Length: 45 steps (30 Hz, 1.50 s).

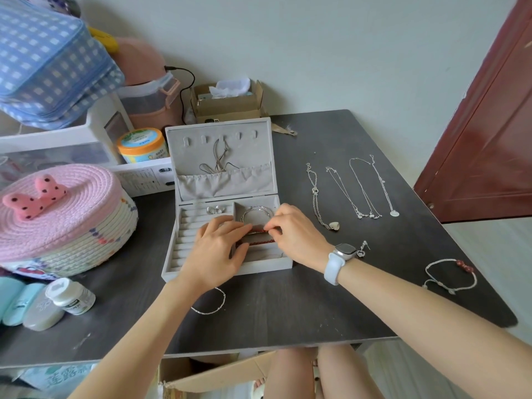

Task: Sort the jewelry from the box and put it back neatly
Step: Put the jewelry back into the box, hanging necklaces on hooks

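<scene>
Both hands work inside the open jewelry box [227, 266], which sits on the dark table [288, 312] toward its back left, lid propped upright. The right hand [293, 236] pinches a red bead bracelet [259, 232] between thumb and forefinger at the divider between two right-hand compartments. The left hand [218, 247] lies over the ring rolls with fingers fairly straight, its tips touching the other end of the beads; whether it truly pinches them I cannot tell.

The bracelet looks light and limp, small hard beads on a string, so it should sag and coil wherever it is not supported. Holding it at two points, as here, probably keeps it in a tidy line; one point would let it bunch. The beads seem smooth and may slide in the fingers, so a firm pinch across a bead seems wiser than on the cord.

A stiff silver bangle [257, 213] rests in the compartment behind. Along the table's right side lie thin chain necklaces [359, 191], well apart from each other; they likely tangle easily and are best lifted by the clasp end. A corded bracelet [449, 276] lies near the right front corner.
</scene>
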Motion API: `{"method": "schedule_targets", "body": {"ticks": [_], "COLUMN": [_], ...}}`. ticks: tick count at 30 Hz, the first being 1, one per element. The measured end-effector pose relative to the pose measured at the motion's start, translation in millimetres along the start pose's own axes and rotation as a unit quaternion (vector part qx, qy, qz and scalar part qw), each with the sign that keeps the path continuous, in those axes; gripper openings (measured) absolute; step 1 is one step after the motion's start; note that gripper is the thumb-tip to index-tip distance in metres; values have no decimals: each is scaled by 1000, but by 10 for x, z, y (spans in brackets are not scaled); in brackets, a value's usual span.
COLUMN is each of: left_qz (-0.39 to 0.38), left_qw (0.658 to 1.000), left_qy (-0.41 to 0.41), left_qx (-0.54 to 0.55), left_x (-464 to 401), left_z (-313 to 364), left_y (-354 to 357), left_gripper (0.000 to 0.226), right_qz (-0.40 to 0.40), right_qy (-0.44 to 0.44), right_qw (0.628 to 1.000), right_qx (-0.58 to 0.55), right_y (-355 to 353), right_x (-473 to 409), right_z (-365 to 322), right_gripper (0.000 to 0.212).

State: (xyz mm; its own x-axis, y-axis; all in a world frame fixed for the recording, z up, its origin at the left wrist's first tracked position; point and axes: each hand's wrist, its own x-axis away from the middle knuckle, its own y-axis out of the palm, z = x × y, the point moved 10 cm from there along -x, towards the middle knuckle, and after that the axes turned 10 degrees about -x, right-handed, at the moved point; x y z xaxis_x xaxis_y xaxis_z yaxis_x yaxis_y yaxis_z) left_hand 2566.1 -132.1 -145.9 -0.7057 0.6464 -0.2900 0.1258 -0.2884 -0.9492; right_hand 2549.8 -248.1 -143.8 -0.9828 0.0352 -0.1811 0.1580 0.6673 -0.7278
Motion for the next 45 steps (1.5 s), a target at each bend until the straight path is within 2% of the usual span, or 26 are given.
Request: {"method": "schedule_targets", "body": {"ticks": [3, 7, 11, 14, 17, 20, 22, 26, 29, 32, 34, 37, 42, 45], "left_qz": [14, 13, -27, -31, -37, -36, -25, 13, -6, -16, -15, -10, -27, -29], "left_qw": [999, 998, 998, 999, 999, 999, 999, 996, 992, 989, 990, 990, 988, 988], "left_qy": [23, 36, 30, 10, 3, -13, -29, -68, -87, -90, -95, -105, -111, -112], "left_qx": [-22, -40, -47, -33, -24, -19, -20, -47, -92, -112, -105, -98, -104, -106], "left_x": [30, 63, 97, 103, 82, 52, 51, 125, 172, 175, 173, 174, 176, 177], "left_z": [57, 101, 114, 122, 163, 190, 218, 370, 426, 390, 371, 371, 365, 377], "left_y": [-19, -25, 54, 53, 41, 28, 12, -10, 116, 201, 209, 196, 210, 179], "left_gripper": [44, 46, 81, 95, 97, 79, 75, 64, 61, 61, 64, 67, 70, 73], "right_qz": [-16, -40, -98, -112, -56, 19, 50, 58, 66, 14, -6, 20, 46, 80], "right_qy": [-10, -61, -50, -28, -31, -6, 20, 136, 207, 260, 260, 236, 220, 176], "right_qw": [998, 987, 982, 984, 995, 1000, 998, 982, 959, 953, 961, 971, 970, 976], "right_qx": [58, 142, 154, 133, 74, 15, 19, 115, 180, 157, 98, 42, 87, 98], "right_y": [12, 30, 75, 67, -127, -489, -727, -1113, -1373, -1452, -1437, -1428, -1380, -1353], "right_x": [19, 54, 180, 249, 273, 384, 527, 921, 1238, 1486, 1566, 1566, 1449, 1278], "right_z": [-15, -84, 66, 126, 64, 163, 329, 860, 1202, 1495, 1577, 1569, 1529, 1265], "right_gripper": [27, 37, 38, 42, 41, 36, 32, 29, 27, 26, 20, 10, 14, 10]}}
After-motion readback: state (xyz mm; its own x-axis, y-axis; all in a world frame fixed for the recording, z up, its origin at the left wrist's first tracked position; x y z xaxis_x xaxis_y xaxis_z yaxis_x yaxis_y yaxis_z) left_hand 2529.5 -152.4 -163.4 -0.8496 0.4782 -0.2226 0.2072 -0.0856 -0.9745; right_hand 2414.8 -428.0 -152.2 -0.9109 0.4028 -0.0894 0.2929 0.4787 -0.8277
